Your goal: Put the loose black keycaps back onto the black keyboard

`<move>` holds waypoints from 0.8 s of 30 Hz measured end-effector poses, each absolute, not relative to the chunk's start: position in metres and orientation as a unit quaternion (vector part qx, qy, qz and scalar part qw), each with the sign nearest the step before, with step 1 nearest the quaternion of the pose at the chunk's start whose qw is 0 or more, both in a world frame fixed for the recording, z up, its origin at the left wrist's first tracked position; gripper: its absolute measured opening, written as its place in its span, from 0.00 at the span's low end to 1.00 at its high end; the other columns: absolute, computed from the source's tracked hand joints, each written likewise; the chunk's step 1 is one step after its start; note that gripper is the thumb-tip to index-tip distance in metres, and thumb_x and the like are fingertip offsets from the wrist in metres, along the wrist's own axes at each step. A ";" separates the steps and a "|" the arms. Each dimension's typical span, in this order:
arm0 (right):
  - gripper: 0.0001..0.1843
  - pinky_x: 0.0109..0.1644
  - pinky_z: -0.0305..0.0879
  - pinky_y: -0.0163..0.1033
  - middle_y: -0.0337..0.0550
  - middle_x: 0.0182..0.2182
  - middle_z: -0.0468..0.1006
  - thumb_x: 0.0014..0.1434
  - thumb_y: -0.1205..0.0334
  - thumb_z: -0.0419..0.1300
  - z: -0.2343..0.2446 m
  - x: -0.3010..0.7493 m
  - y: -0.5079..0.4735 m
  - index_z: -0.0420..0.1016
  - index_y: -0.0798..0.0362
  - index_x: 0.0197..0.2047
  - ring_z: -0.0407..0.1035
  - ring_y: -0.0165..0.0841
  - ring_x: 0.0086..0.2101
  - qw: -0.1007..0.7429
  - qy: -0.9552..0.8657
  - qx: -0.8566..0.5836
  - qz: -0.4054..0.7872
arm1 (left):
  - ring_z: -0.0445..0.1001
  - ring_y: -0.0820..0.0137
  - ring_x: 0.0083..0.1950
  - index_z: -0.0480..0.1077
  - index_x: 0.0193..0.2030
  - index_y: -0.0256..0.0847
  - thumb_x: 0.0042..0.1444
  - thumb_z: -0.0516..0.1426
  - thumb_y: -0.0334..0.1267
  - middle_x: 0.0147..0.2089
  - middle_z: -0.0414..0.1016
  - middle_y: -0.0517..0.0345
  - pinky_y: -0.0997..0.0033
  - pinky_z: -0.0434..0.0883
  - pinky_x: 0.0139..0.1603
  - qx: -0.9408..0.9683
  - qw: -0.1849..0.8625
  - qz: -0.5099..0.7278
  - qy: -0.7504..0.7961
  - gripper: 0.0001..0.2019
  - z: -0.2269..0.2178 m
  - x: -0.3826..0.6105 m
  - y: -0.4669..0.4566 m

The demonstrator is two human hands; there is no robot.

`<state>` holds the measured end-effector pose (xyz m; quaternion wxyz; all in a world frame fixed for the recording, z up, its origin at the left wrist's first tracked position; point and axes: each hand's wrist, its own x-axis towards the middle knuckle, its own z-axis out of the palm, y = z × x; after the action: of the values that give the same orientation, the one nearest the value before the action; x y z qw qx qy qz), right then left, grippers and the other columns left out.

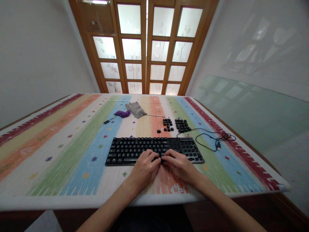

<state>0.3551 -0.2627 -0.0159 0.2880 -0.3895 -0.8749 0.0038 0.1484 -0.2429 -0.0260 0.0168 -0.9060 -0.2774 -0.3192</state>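
Note:
A black keyboard (135,150) lies on the striped tablecloth in front of me. Its left and middle keys carry caps, while the number pad (190,148) on the right shows bare key posts. My left hand (147,165) rests over the lower front edge, fingers curled and pinched. From the other side my right hand (177,162) meets it with bent fingers. Between the fingertips of both hands is a small black keycap (162,159), mostly covered by the fingers; whether it is seated on the board, I cannot tell.
Behind the keyboard sit two groups of loose keycaps (182,125). A coiled black USB cable (217,141) lies to the right. Farther back are a grey cloth (136,109), a purple cloth (122,113), a thin rod (155,115) and a small dark item (106,122).

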 end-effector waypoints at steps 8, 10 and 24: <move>0.08 0.40 0.73 0.41 0.48 0.37 0.76 0.65 0.71 0.55 -0.019 0.358 -0.263 0.75 0.54 0.43 0.72 0.36 0.36 0.307 -0.865 -0.397 -0.009 | 0.67 0.63 0.41 0.71 0.39 0.38 0.64 0.52 0.24 0.39 0.74 0.53 0.61 0.70 0.42 -0.913 0.004 -0.292 -0.284 0.09 -0.023 0.150 -0.244; 0.08 0.40 0.73 0.41 0.48 0.37 0.76 0.65 0.71 0.55 -0.018 0.359 -0.263 0.75 0.54 0.43 0.71 0.36 0.36 0.302 -0.868 -0.394 -0.008 | 0.66 0.62 0.41 0.71 0.40 0.37 0.63 0.52 0.24 0.39 0.74 0.52 0.61 0.70 0.42 -0.911 -0.001 -0.293 -0.289 0.08 -0.022 0.150 -0.244; 0.13 0.33 0.59 0.35 0.42 0.29 0.70 0.66 0.72 0.53 -0.009 0.357 -0.257 0.76 0.54 0.34 0.62 0.31 0.30 0.214 -0.892 -0.393 -0.058 | 0.67 0.61 0.41 0.71 0.38 0.34 0.65 0.51 0.24 0.38 0.71 0.49 0.60 0.71 0.43 -0.926 0.057 -0.217 -0.302 0.09 -0.015 0.157 -0.251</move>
<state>0.3573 -0.2573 -0.0090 0.2142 -0.3933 -0.8922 -0.0582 0.1567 -0.2508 -0.0154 0.0574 -0.9263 -0.3024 -0.2174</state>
